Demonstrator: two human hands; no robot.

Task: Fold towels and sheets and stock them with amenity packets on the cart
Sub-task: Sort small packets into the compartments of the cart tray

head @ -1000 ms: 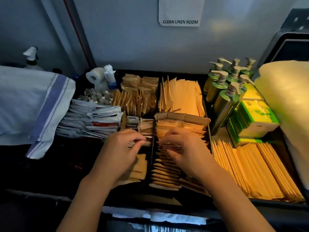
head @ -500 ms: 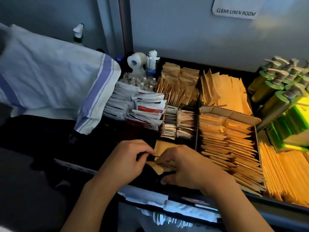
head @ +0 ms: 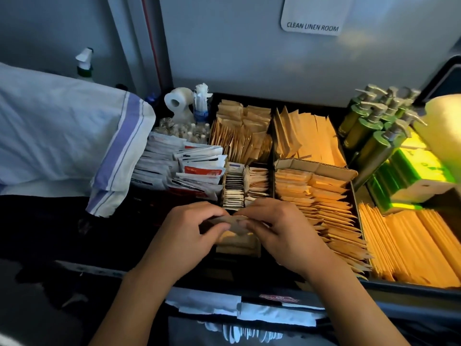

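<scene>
Both hands meet over the front middle compartment of the cart's black top tray point(head: 411, 285). My left hand point(head: 189, 233) and my right hand point(head: 282, 233) pinch a small stack of brown amenity packets point(head: 233, 224) between their fingertips, just above more brown packets point(head: 237, 245) lying in that compartment. Behind the hands stand rows of small sachets point(head: 234, 188). A cardboard box of orange packets point(head: 319, 196) sits right of my right hand. A folded white towel with blue stripes point(head: 74, 141) lies at the left.
White and red sachets point(head: 189, 168) are piled behind my left hand. Tall brown packets point(head: 239, 136) and orange envelopes point(head: 306, 136) fill the back compartments. Green pump bottles point(head: 369, 131), green boxes point(head: 414, 181), a yellow towel point(head: 446, 128), a toilet roll point(head: 178, 102) and a spray bottle point(head: 84, 62) surround them.
The hands moved from the middle packet rows toward the front compartment and now hold a packet stack together. The view swung left, then partly back right.
</scene>
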